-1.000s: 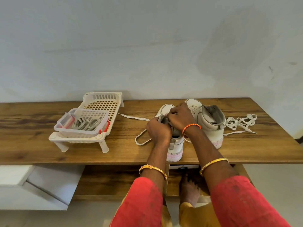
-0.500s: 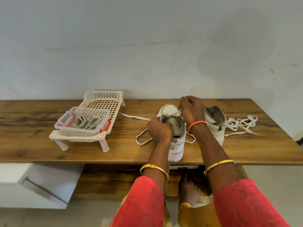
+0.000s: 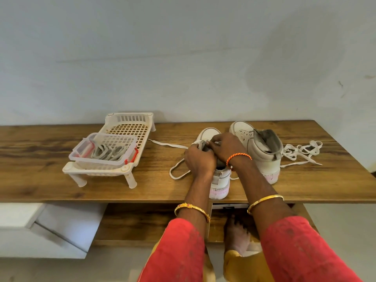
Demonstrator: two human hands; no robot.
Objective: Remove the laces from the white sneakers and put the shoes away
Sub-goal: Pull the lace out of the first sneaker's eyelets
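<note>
**A:** From the head camera, which way does the near sneaker (image 3: pixel 220 180) point?

**B:** Its toe points toward the wall at the top of the frame and its heel toward the table (image 3: pixel 40 176) edge, so the long axis runs up and down, just right of centre. The second sneaker (image 3: pixel 262 153) stands just beside it to the right, its toe angled toward the upper left.

**A:** And the hands?

**B:** Both sit over the near sneaker's tongue. The left hand (image 3: pixel 198 160) has its fingers curled round the grey tongue; the right hand (image 3: pixel 225 148) has its fingertips curled together at the same spot, seemingly pinching the lace (image 3: pixel 177 176) there, though I cannot be sure. The shoe lies under and below both hands.

**A:** Where does the lace go?

**B:** A loop lies on the table left of the shoe, and one end trails toward the upper left. A loose lace (image 3: pixel 301 151) lies in a heap right of the second sneaker.

**A:** What is hard to see?

**B:** The hands cover the eyelets and most of the opening. At the left, a white rack (image 3: pixel 130 127) carries a clear tub (image 3: pixel 103 161) of grey bands.
</note>
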